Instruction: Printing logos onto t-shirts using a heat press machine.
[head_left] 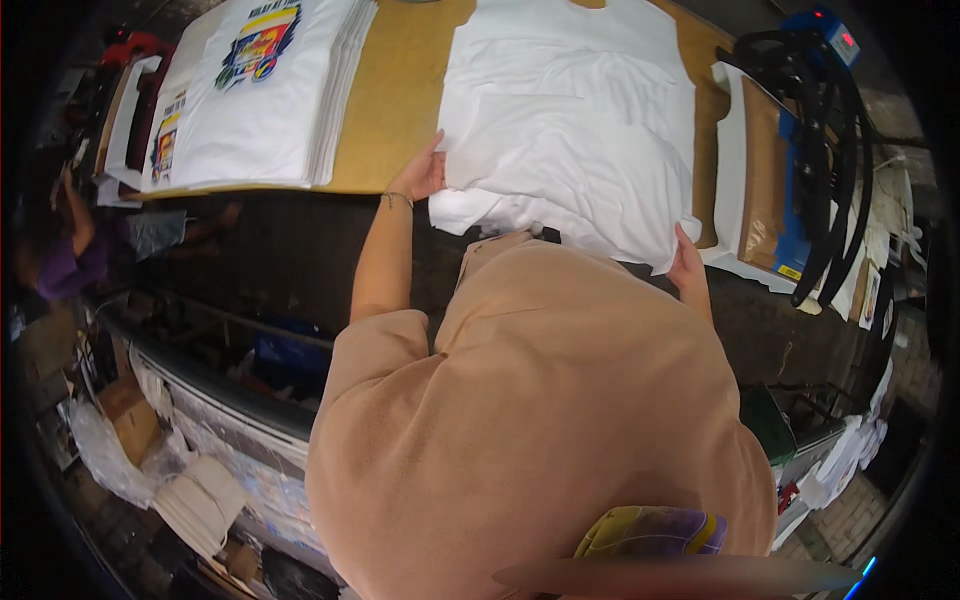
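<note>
A plain white T-shirt [570,140], wrinkled over its lower part, lies on the yellow tabletop [390,70], its bottom edge hanging over the front. My left hand [424,168] grips the shirt's left edge near the bottom. My right hand [686,258] is closed on the shirt's lower right corner. To the left lies a stack of white shirts [240,120], the top one bearing a colourful printed graphic [255,45].
At right stands a blue machine [785,210] with black hoses [855,170] and a padded board [760,170]. A co-worker in purple [75,255] is at far left. Behind me are a cardboard box [130,420], plastic bags [105,450] and a metal rail [220,380].
</note>
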